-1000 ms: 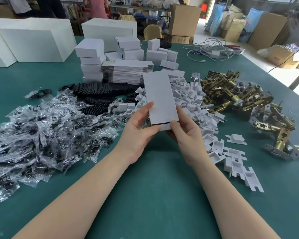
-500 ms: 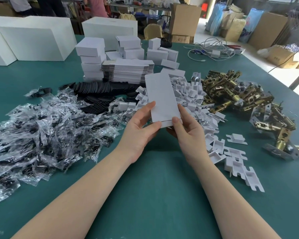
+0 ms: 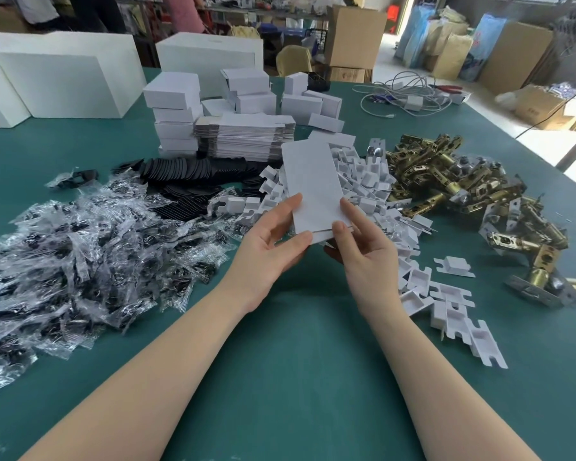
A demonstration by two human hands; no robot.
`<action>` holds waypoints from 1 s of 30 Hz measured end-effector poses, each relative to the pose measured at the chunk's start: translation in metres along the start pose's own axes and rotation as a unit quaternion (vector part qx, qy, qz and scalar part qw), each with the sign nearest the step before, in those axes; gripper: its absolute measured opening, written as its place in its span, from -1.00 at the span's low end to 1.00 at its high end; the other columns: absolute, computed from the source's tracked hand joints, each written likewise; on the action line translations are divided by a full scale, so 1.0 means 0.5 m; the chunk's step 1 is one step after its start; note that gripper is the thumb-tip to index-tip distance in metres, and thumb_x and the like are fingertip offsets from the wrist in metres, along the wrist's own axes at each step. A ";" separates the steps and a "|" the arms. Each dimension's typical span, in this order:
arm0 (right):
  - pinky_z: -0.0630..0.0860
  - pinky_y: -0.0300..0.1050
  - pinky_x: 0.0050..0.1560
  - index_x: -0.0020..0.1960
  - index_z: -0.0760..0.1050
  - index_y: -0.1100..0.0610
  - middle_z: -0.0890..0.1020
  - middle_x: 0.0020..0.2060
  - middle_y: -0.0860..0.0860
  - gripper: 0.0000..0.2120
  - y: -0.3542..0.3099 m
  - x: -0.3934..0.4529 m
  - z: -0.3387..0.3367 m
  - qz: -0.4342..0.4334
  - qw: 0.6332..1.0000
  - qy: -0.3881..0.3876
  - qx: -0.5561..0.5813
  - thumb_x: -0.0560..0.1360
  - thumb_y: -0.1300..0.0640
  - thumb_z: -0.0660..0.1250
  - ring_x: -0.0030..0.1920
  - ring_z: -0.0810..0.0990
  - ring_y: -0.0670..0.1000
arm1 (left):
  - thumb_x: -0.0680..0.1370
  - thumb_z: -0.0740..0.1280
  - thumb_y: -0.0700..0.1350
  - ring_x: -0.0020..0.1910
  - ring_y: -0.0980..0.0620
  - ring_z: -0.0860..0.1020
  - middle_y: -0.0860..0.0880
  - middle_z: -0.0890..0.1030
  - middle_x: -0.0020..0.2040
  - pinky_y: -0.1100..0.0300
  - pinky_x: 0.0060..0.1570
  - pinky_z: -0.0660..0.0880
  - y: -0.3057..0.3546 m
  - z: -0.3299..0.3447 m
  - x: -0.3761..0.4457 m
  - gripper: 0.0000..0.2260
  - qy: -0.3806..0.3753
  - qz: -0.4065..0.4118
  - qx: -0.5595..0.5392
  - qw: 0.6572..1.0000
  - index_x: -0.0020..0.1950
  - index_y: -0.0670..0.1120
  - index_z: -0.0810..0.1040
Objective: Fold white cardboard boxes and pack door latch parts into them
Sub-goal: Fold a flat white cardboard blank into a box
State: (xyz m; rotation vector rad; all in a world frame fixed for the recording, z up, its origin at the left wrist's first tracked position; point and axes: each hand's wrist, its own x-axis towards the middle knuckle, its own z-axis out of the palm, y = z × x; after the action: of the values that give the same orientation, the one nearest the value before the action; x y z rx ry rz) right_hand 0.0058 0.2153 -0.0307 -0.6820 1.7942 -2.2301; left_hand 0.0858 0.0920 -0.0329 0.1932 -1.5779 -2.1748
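Both hands pinch a flat unfolded white box blank [image 3: 313,184] at its near end, above the green table [image 3: 296,361]: left hand [image 3: 273,244] at its left corner, right hand [image 3: 363,247] at its right. Behind the blank: stack of flat blanks [image 3: 246,134], folded white boxes [image 3: 173,111], all closed, contents unseen. Right of the blank: brass latches [image 3: 463,181]. Left: clear bags [image 3: 80,254], contents unclear.
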 end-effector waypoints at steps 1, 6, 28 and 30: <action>0.61 -0.21 -0.06 0.14 0.58 -0.21 0.70 0.08 0.07 -0.73 0.000 -0.001 0.001 0.002 1.000 0.008 0.003 0.54 0.13 0.38 0.02 0.68 -0.02 | 0.49 0.41 -0.23 0.29 0.09 0.53 0.01 0.58 0.30 0.19 0.18 0.54 0.002 0.003 -0.002 -0.58 0.000 0.008 0.014 1.000 0.27 0.15 0.54; 0.62 -0.19 -0.07 0.12 0.60 -0.19 0.71 -0.01 0.11 -0.73 0.000 -0.004 -0.002 -0.006 1.000 0.018 -0.005 0.42 -0.06 0.39 -0.01 0.68 0.04 | 0.47 0.43 -0.34 0.16 0.24 0.58 -0.07 0.54 0.32 0.38 0.05 0.50 0.004 0.013 -0.006 -0.52 0.021 0.047 0.099 0.994 0.29 0.06 0.48; 0.57 0.28 0.11 0.14 0.56 -0.32 0.63 -0.14 -0.01 -0.68 0.017 0.005 -0.009 -0.030 0.996 -0.016 -0.078 0.44 -0.01 0.46 0.02 0.58 0.29 | 0.27 0.60 0.05 -0.05 0.12 0.69 0.25 0.67 0.06 0.38 -0.05 0.54 -0.002 0.011 -0.018 -0.57 0.090 0.091 0.178 0.976 0.10 0.21 0.61; 0.57 0.29 0.11 0.14 0.57 -0.30 0.62 -0.16 -0.03 -0.68 0.016 0.005 -0.008 -0.032 0.996 -0.014 -0.078 0.47 0.04 0.47 0.01 0.58 0.29 | 0.25 0.58 0.11 -0.06 0.15 0.69 0.27 0.67 0.03 0.39 -0.06 0.54 -0.001 0.013 -0.019 -0.56 0.095 0.097 0.191 0.972 0.10 0.20 0.61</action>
State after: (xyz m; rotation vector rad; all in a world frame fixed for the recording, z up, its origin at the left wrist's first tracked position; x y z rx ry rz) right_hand 0.0008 0.2160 -0.0384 -0.8067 1.9740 -2.1243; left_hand 0.0920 0.1017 -0.0327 0.3394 -1.8049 -1.6406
